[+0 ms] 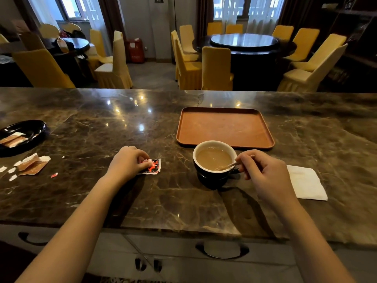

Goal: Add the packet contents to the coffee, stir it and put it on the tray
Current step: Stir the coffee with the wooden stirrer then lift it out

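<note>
Marble counter (pixel 142 190) carries an empty orange tray (pixel 224 127), bare inside, with the dark coffee cup (pixel 212 178) just beside its near edge. Nearly full of milky coffee, the cup looks heavy and spill-prone; its handle, mostly hidden, seems the safest hold. The right hand (pixel 267 172) pinches a thin stirrer (pixel 229 166) dipped in; the left hand (pixel 127 162) presses the light, limp packet (pixel 153 166) flat.
</note>
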### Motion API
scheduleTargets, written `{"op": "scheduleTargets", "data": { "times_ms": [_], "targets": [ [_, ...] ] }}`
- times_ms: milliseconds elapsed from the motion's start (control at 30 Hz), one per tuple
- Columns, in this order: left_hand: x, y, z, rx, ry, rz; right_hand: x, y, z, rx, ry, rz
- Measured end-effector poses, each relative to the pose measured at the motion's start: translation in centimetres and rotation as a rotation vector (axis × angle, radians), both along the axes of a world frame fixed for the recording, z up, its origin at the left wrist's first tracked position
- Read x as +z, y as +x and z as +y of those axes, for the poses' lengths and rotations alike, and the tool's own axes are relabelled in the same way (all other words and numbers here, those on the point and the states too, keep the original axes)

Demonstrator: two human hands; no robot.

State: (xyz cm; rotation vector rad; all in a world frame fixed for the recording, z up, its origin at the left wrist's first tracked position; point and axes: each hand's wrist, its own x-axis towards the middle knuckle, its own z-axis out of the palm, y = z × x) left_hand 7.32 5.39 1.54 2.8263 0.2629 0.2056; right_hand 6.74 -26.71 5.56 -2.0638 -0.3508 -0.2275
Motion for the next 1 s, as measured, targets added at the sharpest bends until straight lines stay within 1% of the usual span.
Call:
{"op": "scheduleTargets", "data": {
  "times_ms": [100, 167, 233, 300, 367, 467, 567, 667, 800, 867, 1000],
  "targets": [
    [0.5, 0.0, -0.3, 0.006, 0.070, 0.027, 0.0, 0.4, -0.1, -0.039, -0.087, -0.103],
    [0.8, -0.1, -1.5, 0.012, 0.116, -0.032, -0.4, 0.8, 0.2, -0.063, -0.107, -0.141],
    [0.8, -0.4, -3.6, -0.013, 0.071, -0.153, -0.9, 1.1, 0.6, -0.078, -0.097, -0.154],
    [0.5, -0.9, -6.2, -0.072, -0.029, -0.203, -1.3, 1.2, 1.1, -0.079, -0.070, -0.143],
    [-0.5, -1.1, -8.6, -0.154, -0.071, -0.142, -1.5, 1.1, 1.7, -0.058, -0.040, -0.121],
    [-2.3, -1.6, -10.3, -0.208, 0.003, 0.032, -1.6, 0.9, 2.0, 0.012, -0.006, -0.059],
    [-3.2, -2.1, -10.7, -0.223, 0.063, 0.116, -0.9, 0.5, 1.6, 0.084, 0.011, 0.009],
    [-3.4, -2.2, -10.6, -0.237, 0.088, 0.146, 0.4, 0.5, 0.5, 0.091, -0.012, 0.026],
    [-3.7, -2.4, -10.5, -0.230, 0.095, 0.144, 1.0, 1.6, -0.4, -0.011, -0.082, -0.051],
    [-3.8, -2.5, -10.5, -0.223, 0.100, 0.123, 0.6, 2.2, -0.1, -0.071, -0.059, -0.045],
    [-4.1, -2.6, -10.5, -0.219, 0.107, 0.080, -0.7, 2.8, 1.3, -0.160, 0.056, 0.014]
  ]
}}
